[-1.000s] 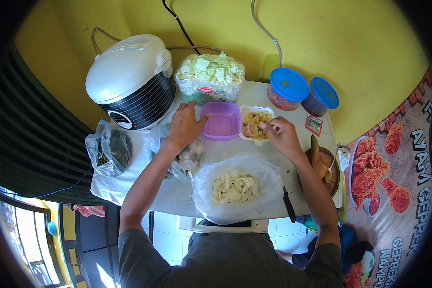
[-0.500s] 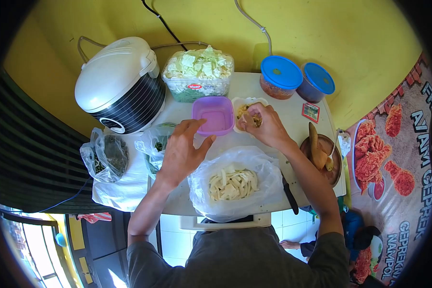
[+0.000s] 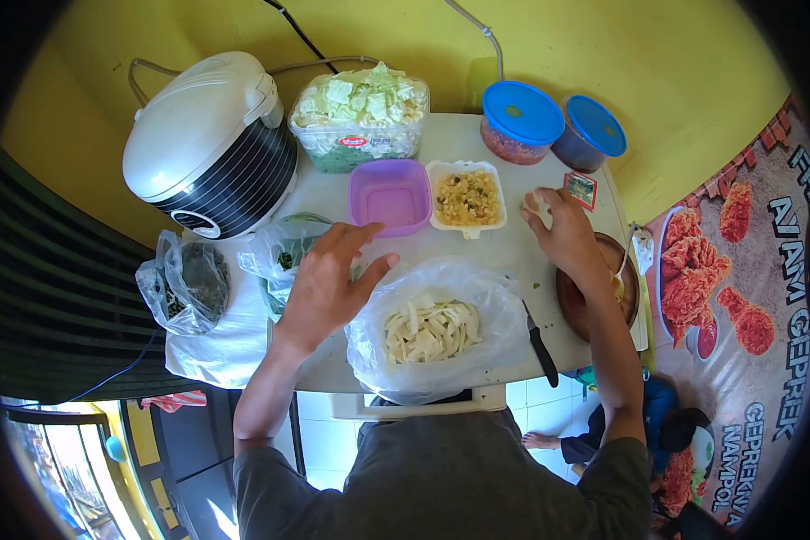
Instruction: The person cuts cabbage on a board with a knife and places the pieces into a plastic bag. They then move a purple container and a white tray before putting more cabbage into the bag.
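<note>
My left hand hovers, fingers apart and empty, over the near side of a purple plastic container. At the right of the table, my right hand has its fingers pinched together near a small pale thing that I cannot make out. Between the hands stands a white foam tray of yellow chopped food. Nearer to me, an open clear plastic bag holds pale cut strips. A black-handled knife lies to the right of the bag.
A rice cooker and a tub of chopped cabbage stand behind. Blue-lidded containers are at the back right. A stone mortar sits under my right forearm. Bags of greens lie left. Another person is low at the right.
My right hand has moved right, away from the foam tray, uncovering its yellow food. My left hand keeps nearly the same pose. The whole view has shifted slightly.
</note>
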### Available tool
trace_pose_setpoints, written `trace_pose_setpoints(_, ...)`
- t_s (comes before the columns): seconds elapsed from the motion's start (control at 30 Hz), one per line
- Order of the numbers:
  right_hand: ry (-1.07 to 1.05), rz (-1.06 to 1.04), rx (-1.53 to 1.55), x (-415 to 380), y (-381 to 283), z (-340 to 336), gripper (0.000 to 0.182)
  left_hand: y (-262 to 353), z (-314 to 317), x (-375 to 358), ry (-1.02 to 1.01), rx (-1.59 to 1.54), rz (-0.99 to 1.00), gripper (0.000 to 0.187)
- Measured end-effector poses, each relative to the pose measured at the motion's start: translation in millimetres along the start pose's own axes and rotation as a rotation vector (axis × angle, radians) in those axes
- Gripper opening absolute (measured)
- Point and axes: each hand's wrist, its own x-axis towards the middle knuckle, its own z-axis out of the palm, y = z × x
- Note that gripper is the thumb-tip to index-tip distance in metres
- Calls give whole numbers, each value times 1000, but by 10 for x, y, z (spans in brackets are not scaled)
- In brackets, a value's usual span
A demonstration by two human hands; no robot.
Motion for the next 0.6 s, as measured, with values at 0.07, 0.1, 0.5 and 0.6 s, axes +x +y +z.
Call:
trace_pose_setpoints(0.07, -171, 70, 42, -230, -250, -298, 31, 58, -74, -121, -54, 8, -10, 52)
trace_pose_setpoints(0.1, -323, 138, 60, -407, -407, -458, 31, 61, -95, -230, -75, 26, -9, 56)
trace_pose_setpoints(0.5, -174, 264, 274, -1611, -510, -78, 44, 49, 566, -1042, -4, -113, -241, 88)
trace_pose_setpoints(0.6, -214, 311, 252, -1630, -535, 76, 46, -23, 569, -1045, -9, -122, -234, 87)
